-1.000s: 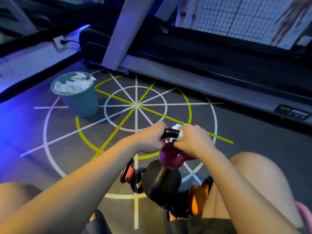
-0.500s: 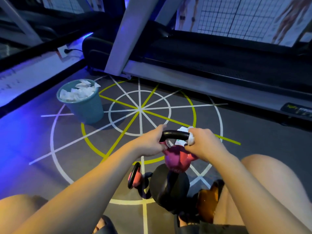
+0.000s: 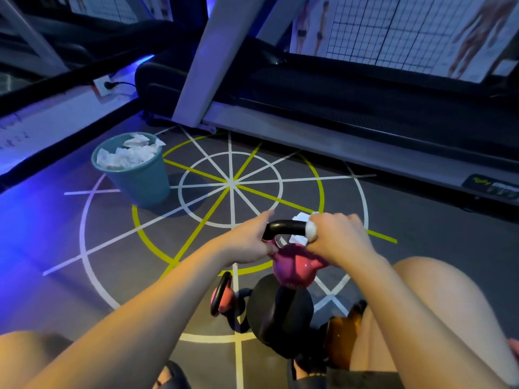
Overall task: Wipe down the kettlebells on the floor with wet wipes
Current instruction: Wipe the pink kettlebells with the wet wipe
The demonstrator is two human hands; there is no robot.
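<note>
My right hand [image 3: 339, 240] fingers clench the wet wipe [image 3: 311, 230] around the handle [image 3: 283, 227] of the pink kettlebell [image 3: 295, 268]. My left hand [image 3: 247, 245] grips the handle's other end, above the black kettlebell [image 3: 278, 313] on the floor [image 3: 421, 226]. I would slide the wipe along the whole arc, pressing firmly.

Pink kettlebell [image 3: 295, 269] — wipe [image 3: 310, 230] on hdl

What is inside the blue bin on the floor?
Crumpled white wipes fill the blue bin up to its rim. Anything beneath them, and the bin's bottom, is covered.
</note>
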